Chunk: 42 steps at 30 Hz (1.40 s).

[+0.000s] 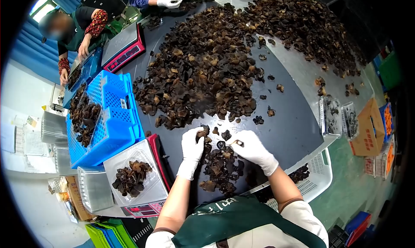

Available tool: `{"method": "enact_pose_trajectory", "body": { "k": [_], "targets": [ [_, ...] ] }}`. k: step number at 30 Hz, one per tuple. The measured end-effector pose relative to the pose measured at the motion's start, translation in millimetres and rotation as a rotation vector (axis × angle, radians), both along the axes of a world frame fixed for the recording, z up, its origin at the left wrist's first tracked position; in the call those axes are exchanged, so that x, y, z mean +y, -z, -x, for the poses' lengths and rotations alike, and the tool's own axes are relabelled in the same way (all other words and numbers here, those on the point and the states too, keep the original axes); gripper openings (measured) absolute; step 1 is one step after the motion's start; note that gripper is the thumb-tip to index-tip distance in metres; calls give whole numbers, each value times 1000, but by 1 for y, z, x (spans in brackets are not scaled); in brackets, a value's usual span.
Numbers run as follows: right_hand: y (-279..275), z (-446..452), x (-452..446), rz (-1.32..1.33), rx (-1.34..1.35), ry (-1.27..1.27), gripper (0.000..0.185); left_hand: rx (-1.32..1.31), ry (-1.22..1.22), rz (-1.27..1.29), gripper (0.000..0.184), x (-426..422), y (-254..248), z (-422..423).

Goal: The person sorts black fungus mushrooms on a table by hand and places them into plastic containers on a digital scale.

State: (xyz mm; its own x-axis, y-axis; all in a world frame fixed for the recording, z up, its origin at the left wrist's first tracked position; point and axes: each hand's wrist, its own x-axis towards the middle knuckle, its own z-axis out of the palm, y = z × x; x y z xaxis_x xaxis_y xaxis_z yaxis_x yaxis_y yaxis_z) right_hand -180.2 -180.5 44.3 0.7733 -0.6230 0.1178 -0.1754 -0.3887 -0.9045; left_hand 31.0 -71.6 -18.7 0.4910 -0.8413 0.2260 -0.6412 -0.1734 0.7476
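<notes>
Both my hands wear white gloves and work at the near edge of the dark tabletop. My left hand (193, 145) is closed round a brown wood ear mushroom (205, 132). To its right, my right hand (254, 149) is pinched, with a small dark bit of wood ear showing at its fingers. Between and below the hands lies a small pile of wood ear mushrooms (220, 168), close to my apron. A few single pieces sit just beyond it. Farther off spreads a large heap of wood ears (203, 71).
At left, a scale (137, 179) bears a clear tray of wood ears, beside blue crates (116, 131). Another scale (124, 47) stands behind. Two co-workers handle things at the far side. Clear boxes (330, 116) sit at right; a white basket (317, 179) stands below the edge.
</notes>
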Motion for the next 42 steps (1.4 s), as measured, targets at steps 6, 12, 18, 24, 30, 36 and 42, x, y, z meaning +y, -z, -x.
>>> {"method": "enact_pose_trajectory", "body": {
  "k": [6,12,18,24,30,36,42],
  "targets": [
    [11,-3,6,206,7,-8,12,19,-72,-15,23,0,-12,11],
    [44,-53,34,548,214,-42,28,150,-52,-91,28,20,-4,4],
    [-3,-20,5,53,-31,-86,19,354,-198,-34,27,47,-16,7],
    [-51,56,-30,-188,262,-383,21,223,269,-87,21,63,-77,22],
    [6,4,-7,194,328,120,39,-181,-31,-177,34,36,-11,6],
    [8,-23,61,279,178,-219,41,157,277,-255,30,59,-39,22],
    [-18,16,49,361,85,-222,61,133,-52,-214,48,116,-70,34]
  ]
}}
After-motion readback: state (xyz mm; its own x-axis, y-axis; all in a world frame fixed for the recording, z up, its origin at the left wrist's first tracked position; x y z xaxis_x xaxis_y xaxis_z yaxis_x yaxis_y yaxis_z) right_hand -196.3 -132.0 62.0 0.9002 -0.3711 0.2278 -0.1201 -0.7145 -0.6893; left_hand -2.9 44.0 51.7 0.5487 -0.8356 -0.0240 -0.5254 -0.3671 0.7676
